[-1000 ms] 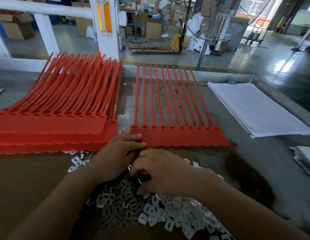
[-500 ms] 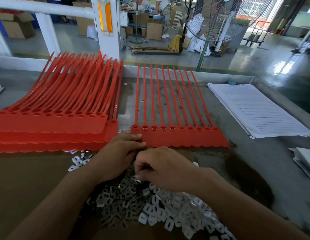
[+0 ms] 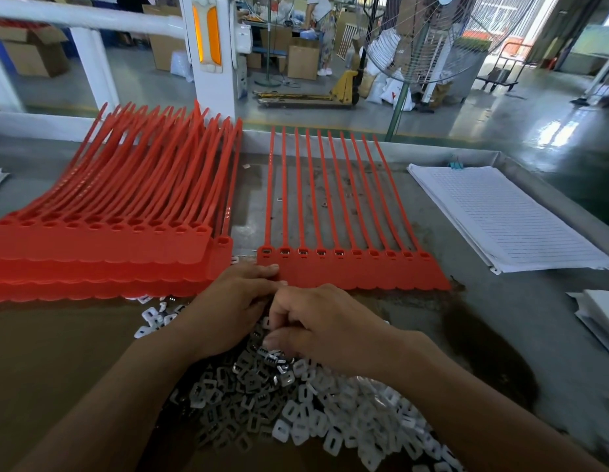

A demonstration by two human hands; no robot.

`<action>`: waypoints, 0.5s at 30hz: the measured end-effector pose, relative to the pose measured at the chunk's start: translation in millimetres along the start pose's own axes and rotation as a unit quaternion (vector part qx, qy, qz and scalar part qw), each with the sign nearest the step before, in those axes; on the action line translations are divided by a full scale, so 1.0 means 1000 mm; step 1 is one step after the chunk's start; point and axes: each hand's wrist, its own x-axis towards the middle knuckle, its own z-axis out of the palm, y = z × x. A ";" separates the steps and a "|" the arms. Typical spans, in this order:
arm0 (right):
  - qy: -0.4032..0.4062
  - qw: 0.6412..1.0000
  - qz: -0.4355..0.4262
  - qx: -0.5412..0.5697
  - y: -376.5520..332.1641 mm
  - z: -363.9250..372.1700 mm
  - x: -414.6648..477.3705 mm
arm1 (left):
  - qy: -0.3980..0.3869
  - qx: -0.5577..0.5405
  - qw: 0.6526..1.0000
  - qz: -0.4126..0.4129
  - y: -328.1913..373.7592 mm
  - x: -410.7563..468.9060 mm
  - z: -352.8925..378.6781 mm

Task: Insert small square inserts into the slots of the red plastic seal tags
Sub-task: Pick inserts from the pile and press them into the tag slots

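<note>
A flat strip of red seal tags (image 3: 350, 272) lies mid-table with its tails pointing away. Its leftmost slots show pale inserts; those further right look plain red. In front of it spreads a heap of small white and grey square inserts (image 3: 296, 417). My left hand (image 3: 228, 301) has curled fingers, and its fingertips rest at the strip's near left corner; whatever is inside it is hidden. Touching it from the right, my right hand (image 3: 326, 328) hovers over the heap and pinches grey inserts under its thumb.
A thick stack of red seal tags (image 3: 102, 253) fills the left side, with tails curving up. A pad of lined white paper (image 3: 507, 216) lies on the right and more white sheets (image 3: 599, 308) at the right edge. Beyond the table's far rim (image 3: 432, 148) stands a fan.
My right hand has shifted slightly away from me towards the left hand's fingertips, still over the heap. The left hand has stayed at the strip's corner.
</note>
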 end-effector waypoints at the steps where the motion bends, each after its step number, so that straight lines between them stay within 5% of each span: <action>1: 0.000 1.000 0.000 -0.002 0.000 0.000 0.000 | 0.000 0.002 1.000 -0.002 0.000 0.000 0.000; 15: 0.032 0.999 -0.031 -0.011 0.006 -0.002 0.001 | -0.006 0.018 1.000 -0.012 0.003 0.000 -0.002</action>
